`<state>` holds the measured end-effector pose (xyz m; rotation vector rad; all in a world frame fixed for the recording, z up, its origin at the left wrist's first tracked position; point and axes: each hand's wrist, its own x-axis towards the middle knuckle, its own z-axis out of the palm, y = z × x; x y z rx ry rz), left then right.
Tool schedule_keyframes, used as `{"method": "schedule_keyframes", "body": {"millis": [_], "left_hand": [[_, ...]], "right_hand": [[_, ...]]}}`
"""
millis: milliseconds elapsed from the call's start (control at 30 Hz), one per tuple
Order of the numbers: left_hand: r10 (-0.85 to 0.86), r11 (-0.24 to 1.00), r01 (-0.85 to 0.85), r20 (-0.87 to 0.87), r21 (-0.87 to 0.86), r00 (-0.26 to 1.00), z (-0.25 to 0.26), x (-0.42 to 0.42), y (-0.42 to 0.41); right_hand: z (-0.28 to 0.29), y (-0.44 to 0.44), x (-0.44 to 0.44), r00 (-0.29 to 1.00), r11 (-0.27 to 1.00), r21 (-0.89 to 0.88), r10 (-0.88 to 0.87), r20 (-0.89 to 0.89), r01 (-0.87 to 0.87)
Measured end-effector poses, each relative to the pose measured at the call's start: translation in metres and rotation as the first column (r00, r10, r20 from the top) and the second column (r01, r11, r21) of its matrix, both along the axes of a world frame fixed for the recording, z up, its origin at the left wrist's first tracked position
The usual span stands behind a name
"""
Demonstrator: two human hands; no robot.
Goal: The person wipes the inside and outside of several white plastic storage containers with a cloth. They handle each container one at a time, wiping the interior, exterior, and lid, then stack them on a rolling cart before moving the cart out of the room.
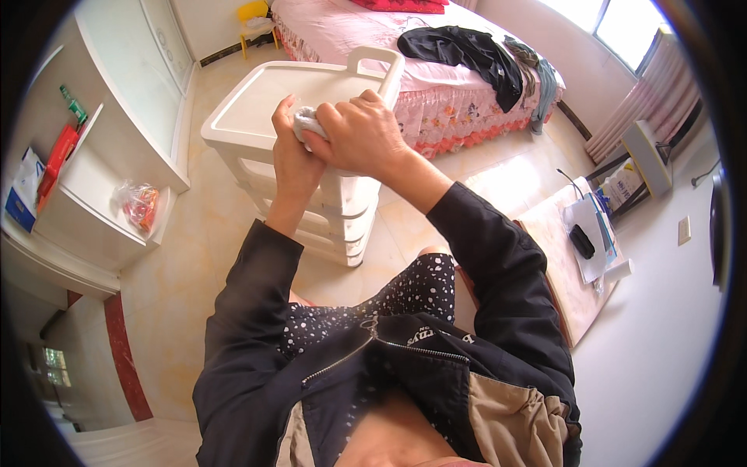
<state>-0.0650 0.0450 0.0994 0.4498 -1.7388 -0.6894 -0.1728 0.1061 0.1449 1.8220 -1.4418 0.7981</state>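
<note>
A small bunched grey cloth is squeezed between my two hands, above the near edge of a white plastic cart. My left hand holds the cloth from the left, its thumb side upward. From the right, my right hand closes over the cloth, fingers curled and thumb pressed against it. Much of the cloth is hidden by the fingers. The cart has several tiers below its flat top, and a raised handle at its far right end.
Beyond the cart stands a bed with dark clothing on it. On the right, a low table carries papers and a black case. White shelving at left holds a plastic bag. A yellow chair stands far back.
</note>
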Motion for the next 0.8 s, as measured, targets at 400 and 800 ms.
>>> {"method": "schedule_keyframes", "body": {"millis": [400,800], "left_hand": [[0.028,1.0,-0.028,0.046,0.01,0.999,-0.002,-0.01,-0.018],[-0.05,0.999,0.049,0.048,0.02,0.998,-0.003,0.007,-0.037]], "right_hand": [[0.005,-0.022,-0.091,0.88,0.881,-0.013,0.472,0.043,-0.472],[0.009,-0.062,-0.154,0.879,0.907,-0.203,0.268,-0.395,-0.368]]}}
